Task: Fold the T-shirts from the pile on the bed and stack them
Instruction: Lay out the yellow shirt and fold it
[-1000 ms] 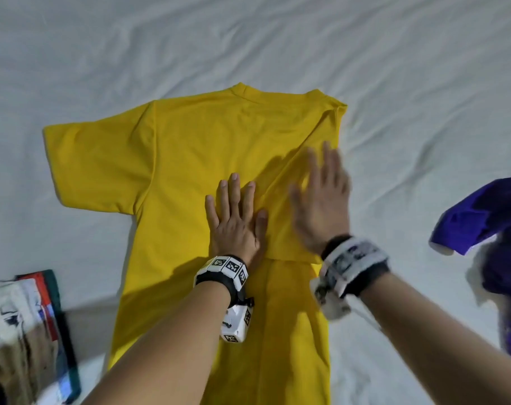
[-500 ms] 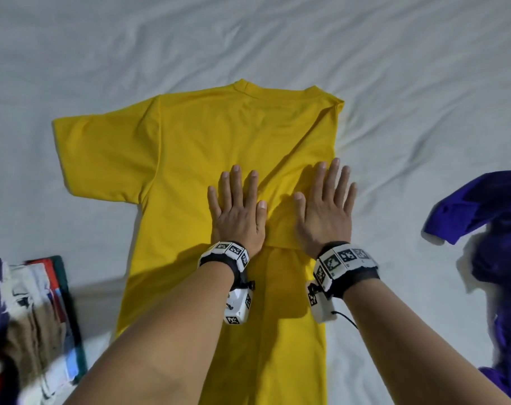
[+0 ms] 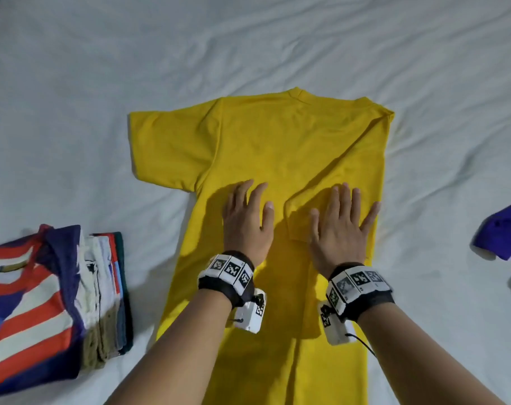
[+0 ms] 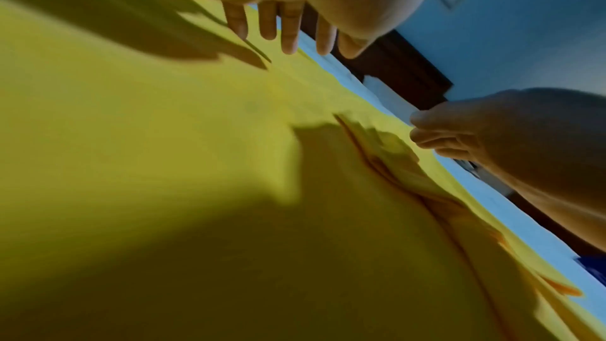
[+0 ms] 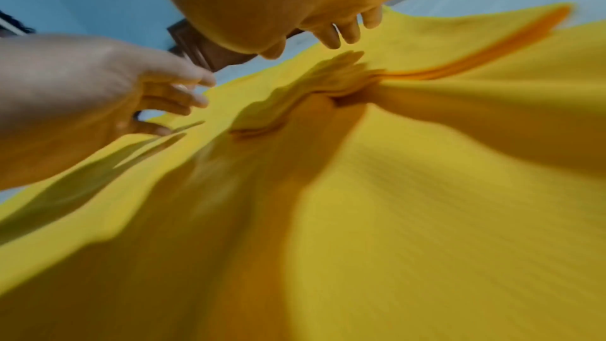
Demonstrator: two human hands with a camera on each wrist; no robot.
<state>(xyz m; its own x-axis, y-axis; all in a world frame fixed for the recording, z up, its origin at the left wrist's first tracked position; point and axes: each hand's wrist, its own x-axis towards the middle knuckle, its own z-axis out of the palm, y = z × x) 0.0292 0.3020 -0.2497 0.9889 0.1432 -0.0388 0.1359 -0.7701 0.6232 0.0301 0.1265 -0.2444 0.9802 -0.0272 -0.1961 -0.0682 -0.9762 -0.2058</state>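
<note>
Since a second ago both hands have spread apart: the left hand [image 3: 247,220] has slid left off the middle of the bright yellow cotton T-shirt [image 3: 266,150], and the right hand [image 3: 340,226], blurred and mid-air then, now lies flat on the folded-in right sleeve panel [image 3: 330,206], close to the shirt's right fold edge. Reads as a smoothing pass, pressing the first side fold flat; likely the left sleeve [image 3: 169,147], still spread out, gets folded in next. Neither hand has a grip on anything: fingers straight and fanned, palms down on the cloth, holding nothing. The shirt lies flat on the wrinkled white bed sheet [image 3: 73,97], centre of view, collar [image 3: 299,92] pointing away from the person, hem toward them and out of frame; long axis runs near-to-far, tilted slightly right at the top. Stack of folded T-shirts [image 3: 58,299] sits well to its left, a purple garment [image 3: 502,232] at the right edge.
</note>
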